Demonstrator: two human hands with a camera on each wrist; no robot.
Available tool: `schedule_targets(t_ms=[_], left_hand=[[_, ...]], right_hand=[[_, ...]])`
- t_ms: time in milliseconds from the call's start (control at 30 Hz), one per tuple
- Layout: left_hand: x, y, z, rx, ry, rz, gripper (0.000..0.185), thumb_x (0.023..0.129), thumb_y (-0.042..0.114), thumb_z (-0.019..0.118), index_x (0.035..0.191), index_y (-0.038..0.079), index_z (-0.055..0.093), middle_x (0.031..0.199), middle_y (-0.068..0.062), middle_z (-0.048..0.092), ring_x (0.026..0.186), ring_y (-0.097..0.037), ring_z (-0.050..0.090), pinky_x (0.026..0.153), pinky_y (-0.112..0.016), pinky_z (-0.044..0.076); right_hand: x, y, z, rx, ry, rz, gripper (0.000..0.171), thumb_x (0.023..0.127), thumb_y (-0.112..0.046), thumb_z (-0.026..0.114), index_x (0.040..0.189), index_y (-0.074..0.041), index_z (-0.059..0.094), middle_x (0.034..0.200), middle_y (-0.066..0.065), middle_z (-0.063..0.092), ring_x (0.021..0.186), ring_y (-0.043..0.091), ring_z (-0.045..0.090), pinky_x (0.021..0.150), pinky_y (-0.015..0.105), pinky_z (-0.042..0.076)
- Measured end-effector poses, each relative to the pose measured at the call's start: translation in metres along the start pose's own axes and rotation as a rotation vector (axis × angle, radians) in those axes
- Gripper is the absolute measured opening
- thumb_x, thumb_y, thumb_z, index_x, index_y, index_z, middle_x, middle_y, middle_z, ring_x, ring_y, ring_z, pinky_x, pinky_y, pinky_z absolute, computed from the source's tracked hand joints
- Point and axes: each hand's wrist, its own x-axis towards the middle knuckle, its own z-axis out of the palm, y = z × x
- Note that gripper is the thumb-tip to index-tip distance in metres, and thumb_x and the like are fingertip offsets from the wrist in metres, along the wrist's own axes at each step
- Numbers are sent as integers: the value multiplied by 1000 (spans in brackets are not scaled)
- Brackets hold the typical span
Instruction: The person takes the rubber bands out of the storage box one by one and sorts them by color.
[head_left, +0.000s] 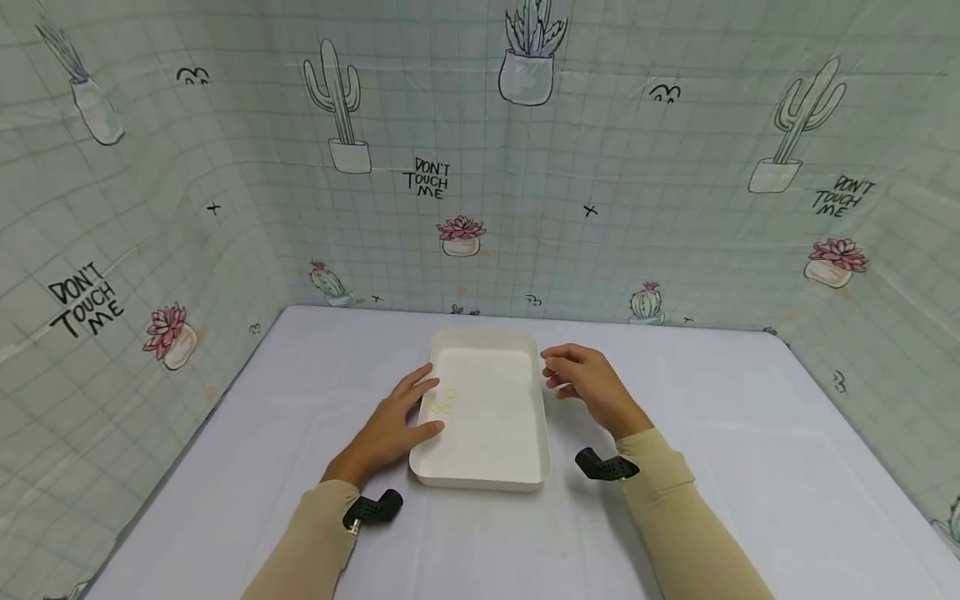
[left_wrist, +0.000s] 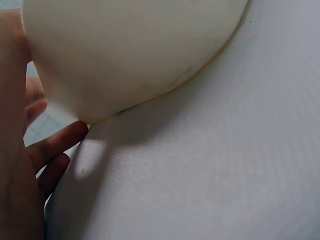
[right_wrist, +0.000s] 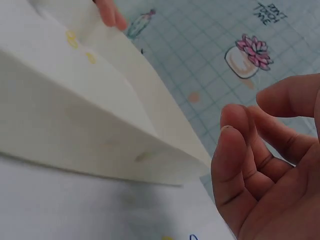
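Note:
A white rectangular tray (head_left: pixel 495 425) lies on the table, with several small pale-yellow ring-shaped pieces (right_wrist: pixel 72 39) on its floor near the left side. At the tray's left edge my left hand (head_left: pixel 390 433) rests over the rim, thumb and forefinger reaching inside. In the left wrist view, its lower fingers (left_wrist: pixel 60 142) lie along the tray's outer side. Just off the tray's right edge hovers my right hand (head_left: pixel 588 383). Its fingers (right_wrist: pixel 229 157) are loosely bent, and a gap shows between thumb and fingertips with nothing in it.
A white cloth covers the table (head_left: pixel 735 467). Around it hangs a checked curtain (head_left: pixel 517 183) printed with cacti, closing in the back and both sides. Each wrist carries a black camera mount (head_left: pixel 375 507).

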Motion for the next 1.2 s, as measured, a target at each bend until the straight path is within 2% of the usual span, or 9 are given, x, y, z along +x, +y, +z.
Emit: schedule_targets(t_ms=[267,533,667,900,1200], left_hand=[[-2,-1,2,-19,9,-10,72,88,34,72,152,12,46,165,4,22,149,-31,22,114,-62,24],[1,1,0,-16,2,-5,72,88,35,73,151,13,47,165,7,22,150,-29,22,114,-61,24],[-1,-1,1,-23,-9,-13,74,88,35,73,152,13,45,165,6,22,150,-28,21,114,-61,24],[3,0,2,-36,8,-19,75,87,33,74,153,12,44,164,6,23,150,-27,22,115,-59,24],[3,-1,0,-32,-3,-31,76,88,33,73,154,12,42,165,6,22,150,-26,22,115,-58,24]], right_hand=[[10,-14,22,48,-55,1,33,100,-22,62,124,2,64,99,12,65,84,22,64,70,31,56],[22,-20,36,77,-150,-22,34,100,-20,58,127,-1,63,111,15,64,96,27,63,76,33,54],[25,-19,48,55,-188,-7,37,97,-20,64,129,-2,62,112,12,64,99,31,62,78,34,53],[36,-20,59,26,-216,8,47,92,-22,70,133,-1,60,112,9,63,95,28,62,77,33,53],[51,-11,78,-21,-196,85,44,90,-22,72,129,-5,64,102,9,62,85,21,58,75,31,53]])
